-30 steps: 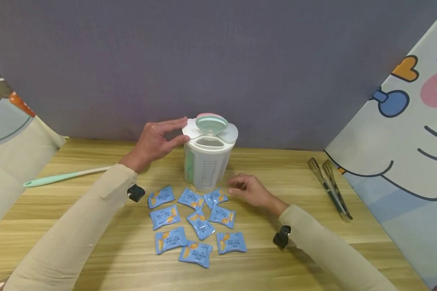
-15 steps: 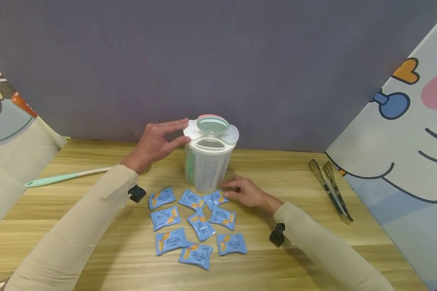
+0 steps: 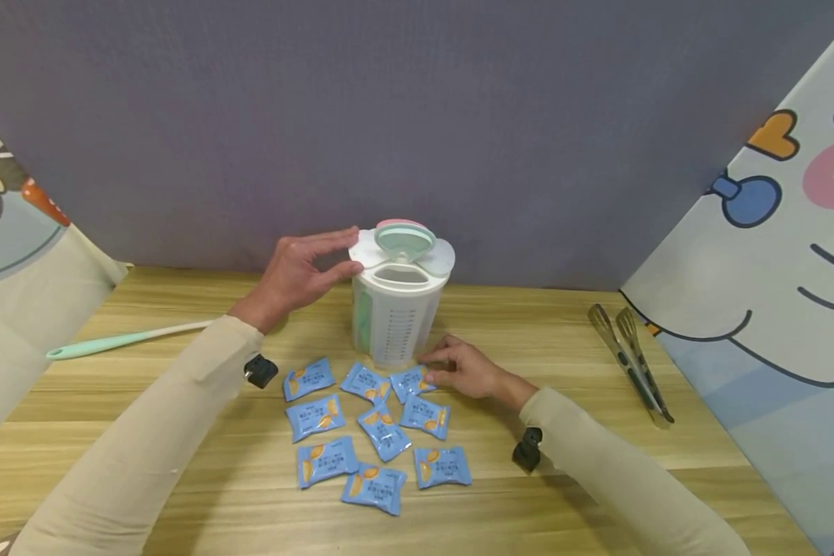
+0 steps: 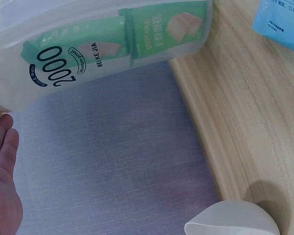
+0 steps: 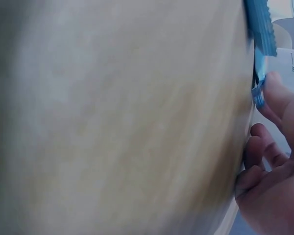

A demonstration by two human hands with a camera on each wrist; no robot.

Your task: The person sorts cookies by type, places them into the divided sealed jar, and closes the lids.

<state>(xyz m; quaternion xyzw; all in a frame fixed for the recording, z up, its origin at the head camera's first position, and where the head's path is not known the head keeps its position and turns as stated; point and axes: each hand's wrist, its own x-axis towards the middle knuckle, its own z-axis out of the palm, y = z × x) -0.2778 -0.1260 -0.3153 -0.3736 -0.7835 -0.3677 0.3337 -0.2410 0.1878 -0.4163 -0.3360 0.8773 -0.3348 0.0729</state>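
Observation:
A translucent storage container (image 3: 399, 324) with a white lid stands upright near the back wall. Its mint-and-pink flip cap (image 3: 406, 241) is raised, and a pour opening shows in front of it. My left hand (image 3: 295, 270) grips the lid's left edge, thumb in front and fingers behind. In the left wrist view, green snack packets (image 4: 157, 32) show through the container's side. Several blue snack packets (image 3: 384, 430) lie in front of the container. My right hand (image 3: 466, 369) pinches the right end of the snack packet (image 3: 406, 381) nearest the container's base, between thumb and index finger.
A brush-like stick with a mint handle (image 3: 104, 344) lies at the left, partly behind the left forearm. Metal tongs (image 3: 632, 363) lie at the right. A grey wall (image 3: 417, 116) stands behind the table, with printed cartoon panels (image 3: 792, 232) on both sides.
My right hand has moved slightly left onto the end of the blue snack packet by the container, its thumb and finger closing there. The left hand stays on the lid.

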